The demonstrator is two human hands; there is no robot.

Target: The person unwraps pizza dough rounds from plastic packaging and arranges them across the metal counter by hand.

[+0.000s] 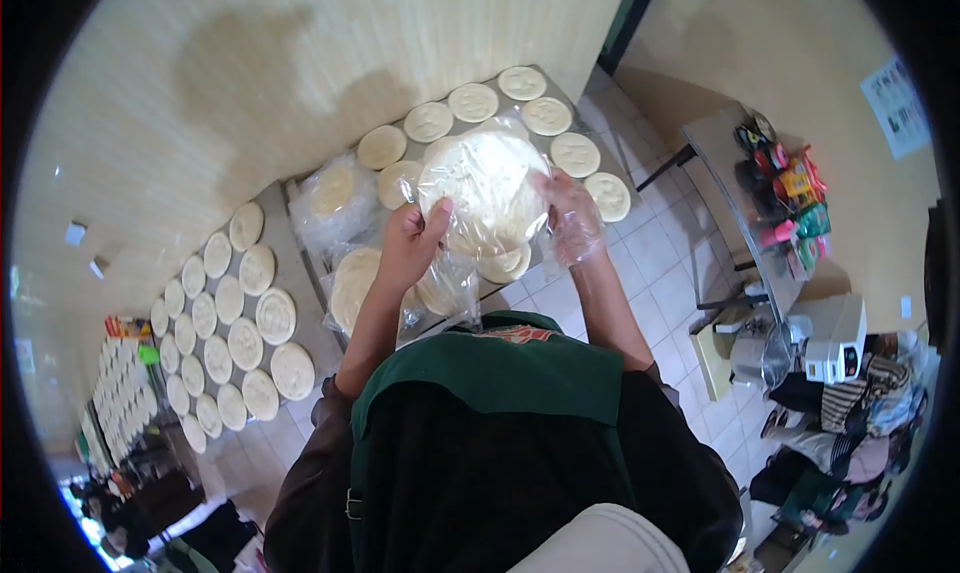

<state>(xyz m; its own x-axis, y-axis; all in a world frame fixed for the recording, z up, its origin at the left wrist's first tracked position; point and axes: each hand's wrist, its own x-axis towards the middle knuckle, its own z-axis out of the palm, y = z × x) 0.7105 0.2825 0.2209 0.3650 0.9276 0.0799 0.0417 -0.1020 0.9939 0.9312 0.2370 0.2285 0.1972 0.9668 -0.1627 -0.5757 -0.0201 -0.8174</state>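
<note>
Both hands hold up a clear plastic bag of round flatbreads (485,188), raised over the table in front of my chest. My left hand (412,241) is closed on the bag's left edge, its thumb on top. Wearing a clear plastic glove, my right hand (572,218) grips the right edge. Loose plastic hangs down between my wrists. Left of the bag lie another wrapped stack (330,193) and a pale flatbread pile under plastic (353,288). Single flatbreads (473,102) line the table's far side; the held bag hides part of the tabletop.
A second table (300,323) at the left carries rows of flatbreads, with more rows beyond. At the right, a side table (712,138) bears colourful packets (800,188). A white appliance (838,338) and a metal pot (752,361) stand below it. Several people are at the lower right.
</note>
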